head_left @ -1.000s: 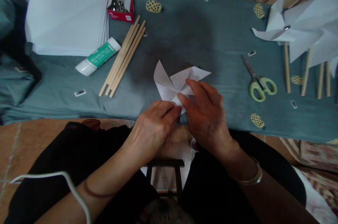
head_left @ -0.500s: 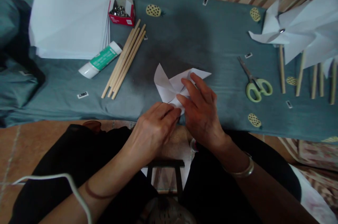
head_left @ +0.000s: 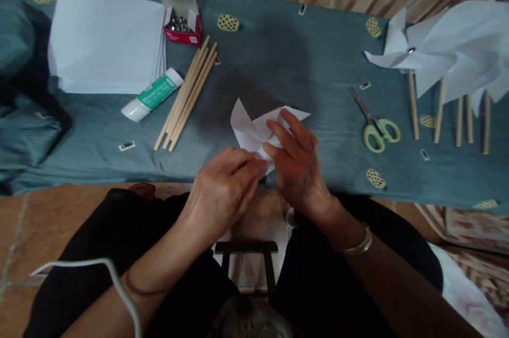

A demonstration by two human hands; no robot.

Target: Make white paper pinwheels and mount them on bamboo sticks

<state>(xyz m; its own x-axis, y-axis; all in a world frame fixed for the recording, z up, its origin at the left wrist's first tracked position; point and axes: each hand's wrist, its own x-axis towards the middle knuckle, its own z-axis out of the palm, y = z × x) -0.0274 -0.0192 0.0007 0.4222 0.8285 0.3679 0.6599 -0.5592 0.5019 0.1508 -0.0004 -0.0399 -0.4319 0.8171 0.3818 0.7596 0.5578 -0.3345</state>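
A white paper pinwheel lies near the front edge of the cloth-covered table, its blades folded toward the middle. My left hand pinches the near corner of the paper between thumb and fingers. From the right, my right hand grips the pinwheel, its thumb near the centre and its fingers over the right blade. The fingers and my hands hide the near part of the pinwheel, and I cannot tell whether anything is at its centre.
At the left are a stack of white paper, a red box of metal pins, a green-and-white tube and several wooden sticks. Green-handled scissors lie to the right, below several finished pinwheels on sticks.
The view has shifted slightly, moving the right-hand things leftward in the picture. My left hand has drawn a little left and up at the near corner; both hands still hold the pinwheel.
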